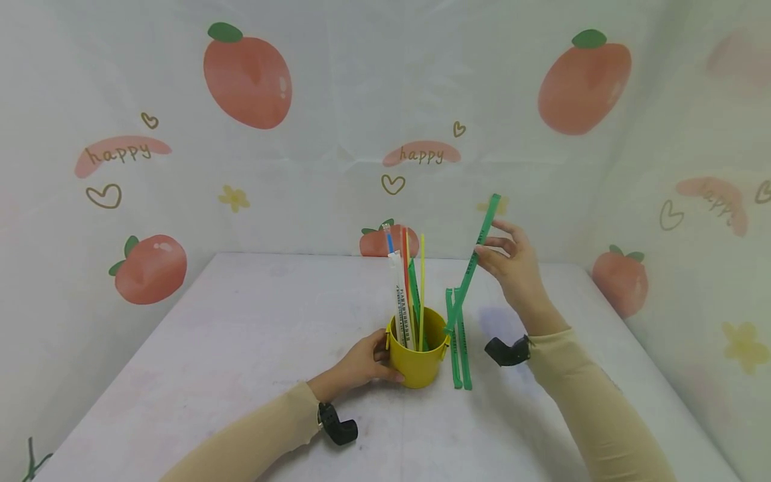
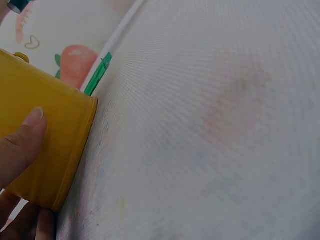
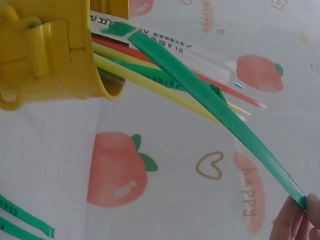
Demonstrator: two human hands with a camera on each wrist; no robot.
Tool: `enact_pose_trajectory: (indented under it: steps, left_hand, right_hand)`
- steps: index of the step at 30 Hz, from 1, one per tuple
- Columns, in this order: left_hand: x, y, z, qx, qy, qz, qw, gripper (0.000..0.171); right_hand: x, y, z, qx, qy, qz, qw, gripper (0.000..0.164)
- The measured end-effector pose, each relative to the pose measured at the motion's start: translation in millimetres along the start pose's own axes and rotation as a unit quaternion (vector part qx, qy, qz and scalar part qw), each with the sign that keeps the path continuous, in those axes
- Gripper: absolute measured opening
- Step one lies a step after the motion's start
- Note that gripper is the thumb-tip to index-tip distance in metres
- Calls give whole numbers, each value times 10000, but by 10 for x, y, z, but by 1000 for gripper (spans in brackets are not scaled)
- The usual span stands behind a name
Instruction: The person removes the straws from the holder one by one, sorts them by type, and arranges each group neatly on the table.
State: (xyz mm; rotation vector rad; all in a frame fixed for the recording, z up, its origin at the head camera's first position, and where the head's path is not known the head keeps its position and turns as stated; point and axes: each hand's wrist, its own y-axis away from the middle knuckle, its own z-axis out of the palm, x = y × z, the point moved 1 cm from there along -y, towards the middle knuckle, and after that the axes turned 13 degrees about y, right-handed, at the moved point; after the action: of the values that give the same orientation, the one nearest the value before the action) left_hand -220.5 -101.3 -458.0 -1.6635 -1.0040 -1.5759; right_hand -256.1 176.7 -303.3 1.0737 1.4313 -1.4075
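My left hand grips the lower left side of a small yellow bucket, its thumb in front on the wall in the left wrist view. Standing in the bucket are a white-wrapped straw, a red straw, a yellow straw and a green one. To the right, my right hand pinches a long green paper-wrapped straw near its upper part. This straw slants down leftward, its lower end overlapping the bucket's right rim; the right wrist view shows that end by the bucket's mouth.
Two more green wrapped straws lie side by side on the white-covered table, just right of the bucket. Behind the table hangs a pale curtain printed with fruit and hearts. Each wrist carries a black camera.
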Motion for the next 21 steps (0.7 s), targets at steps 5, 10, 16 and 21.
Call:
enact_pose_trajectory:
  steps: [5, 10, 16, 21]
  left_hand:
    - [-4, -8, 1, 10, -35, -19, 10000, 90]
    - [-7, -10, -6, 2, -29, 19, 10000, 86]
    - [-17, -13, -13, -3, -14, 67, 10000, 84]
    - [-31, -19, -14, -38, 3, 120, 9999, 84]
  right_hand:
    - [-10, -3, -83, 16, -38, 29, 10000, 64]
    - [19, -6, -146, 8, 97, 91, 9999, 71]
    - [121, -36, -224, 29, 576, 229, 9981, 76]
    - [269, -78, -300, 70, 827, 503, 9953, 77]
